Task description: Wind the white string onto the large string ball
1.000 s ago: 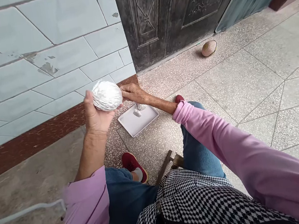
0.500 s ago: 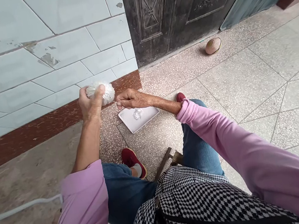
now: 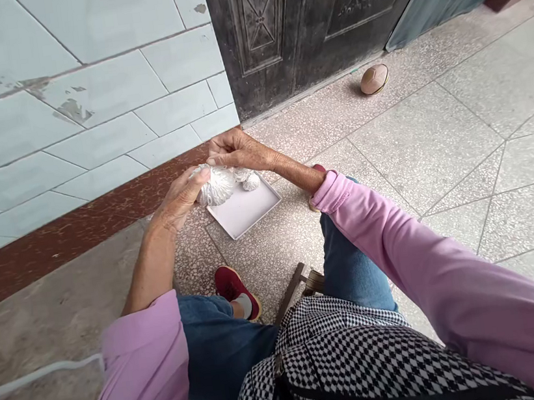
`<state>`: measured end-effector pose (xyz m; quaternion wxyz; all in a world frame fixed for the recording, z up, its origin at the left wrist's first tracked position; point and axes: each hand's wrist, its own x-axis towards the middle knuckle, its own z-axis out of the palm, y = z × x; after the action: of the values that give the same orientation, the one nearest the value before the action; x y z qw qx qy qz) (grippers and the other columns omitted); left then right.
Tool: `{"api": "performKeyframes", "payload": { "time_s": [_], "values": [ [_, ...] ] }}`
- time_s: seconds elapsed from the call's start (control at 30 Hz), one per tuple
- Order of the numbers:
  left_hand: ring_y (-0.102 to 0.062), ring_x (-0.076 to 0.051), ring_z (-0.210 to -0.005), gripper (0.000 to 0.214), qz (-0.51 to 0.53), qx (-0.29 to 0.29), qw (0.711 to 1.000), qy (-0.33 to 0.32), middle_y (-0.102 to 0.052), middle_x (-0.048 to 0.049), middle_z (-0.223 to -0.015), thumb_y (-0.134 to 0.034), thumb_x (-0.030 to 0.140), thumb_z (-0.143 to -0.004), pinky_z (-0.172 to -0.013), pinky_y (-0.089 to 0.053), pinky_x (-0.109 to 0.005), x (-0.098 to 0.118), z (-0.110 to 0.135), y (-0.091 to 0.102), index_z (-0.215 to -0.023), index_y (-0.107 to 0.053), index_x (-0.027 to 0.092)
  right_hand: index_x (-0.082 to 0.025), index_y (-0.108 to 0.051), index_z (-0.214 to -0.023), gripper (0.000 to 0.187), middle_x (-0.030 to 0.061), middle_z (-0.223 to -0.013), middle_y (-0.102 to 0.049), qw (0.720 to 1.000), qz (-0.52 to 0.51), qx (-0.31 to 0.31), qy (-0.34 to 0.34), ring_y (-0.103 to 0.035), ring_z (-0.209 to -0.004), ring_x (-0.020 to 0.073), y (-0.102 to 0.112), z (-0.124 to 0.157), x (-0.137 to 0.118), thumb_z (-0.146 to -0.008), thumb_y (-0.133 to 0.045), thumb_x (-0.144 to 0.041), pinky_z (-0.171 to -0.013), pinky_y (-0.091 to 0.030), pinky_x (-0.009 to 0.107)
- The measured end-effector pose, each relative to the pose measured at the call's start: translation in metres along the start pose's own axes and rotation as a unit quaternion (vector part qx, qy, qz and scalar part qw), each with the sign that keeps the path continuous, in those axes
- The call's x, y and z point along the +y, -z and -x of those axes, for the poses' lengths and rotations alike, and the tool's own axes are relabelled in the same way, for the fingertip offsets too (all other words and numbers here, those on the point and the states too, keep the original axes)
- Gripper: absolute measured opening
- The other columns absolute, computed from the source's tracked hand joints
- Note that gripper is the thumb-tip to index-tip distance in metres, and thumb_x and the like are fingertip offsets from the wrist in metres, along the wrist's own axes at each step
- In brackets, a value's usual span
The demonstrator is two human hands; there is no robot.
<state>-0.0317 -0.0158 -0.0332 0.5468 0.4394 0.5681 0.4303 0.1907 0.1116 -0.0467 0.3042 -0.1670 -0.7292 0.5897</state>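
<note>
My left hand (image 3: 179, 201) is closed around a ball of white string (image 3: 217, 187), with the thumb lying over its upper side. Just above the ball, my right hand (image 3: 242, 152) has its fingertips pinched together. A thin strand seems to run from the ball to those fingers, though it is hard to see now. Beneath both hands a shallow white tray (image 3: 244, 217) lies on the floor. Small white balls of string (image 3: 251, 182) sit toward its far side, partly covered by my right hand.
A tiled wall (image 3: 87, 105) with a brown skirting rises ahead on the left, beside a dark carved door (image 3: 270, 42). A pinkish ball-like object (image 3: 374, 79) rests on the floor by the door. My red shoe (image 3: 236, 289) is near the tray, and a white cable (image 3: 39, 374) lies at left.
The string ball in my left hand has moved right and slightly down, over the tray. My right hand has risen from beside the ball to above it. More of the tray's small balls shows.
</note>
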Motion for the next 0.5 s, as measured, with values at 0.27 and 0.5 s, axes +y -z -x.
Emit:
{"api": "performKeyframes", "payload": {
  "time_s": [0.27,0.5],
  "values": [
    [-0.077,-0.052,-0.141,0.093,0.017,-0.01,0.998,0.058,-0.085,-0.0179,-0.121,-0.121,0.076,-0.062,-0.104,-0.071,-0.058,0.007,0.013,-0.016,-0.127,-0.082,0.022,-0.022,-0.05,-0.095,0.054,-0.0074,-0.083,-0.04,1.0,-0.014,-0.011,0.02,-0.035,-0.077,0.0107,-0.01,-0.001,0.012,-0.129,-0.09,-0.034,-0.069,-0.036,0.02],
    [-0.069,-0.052,-0.148,0.091,0.172,0.034,0.982,-0.066,-0.083,-0.0189,-0.129,-0.107,0.089,-0.066,-0.101,-0.072,-0.057,0.035,0.023,-0.021,-0.121,-0.075,0.024,-0.023,-0.052,-0.098,0.058,-0.0081,-0.081,-0.042,0.999,0.008,0.01,-0.037,-0.038,-0.076,0.0116,0.012,0.0,0.002,-0.124,-0.1,-0.041,-0.067,-0.034,0.02]
  ]
}}
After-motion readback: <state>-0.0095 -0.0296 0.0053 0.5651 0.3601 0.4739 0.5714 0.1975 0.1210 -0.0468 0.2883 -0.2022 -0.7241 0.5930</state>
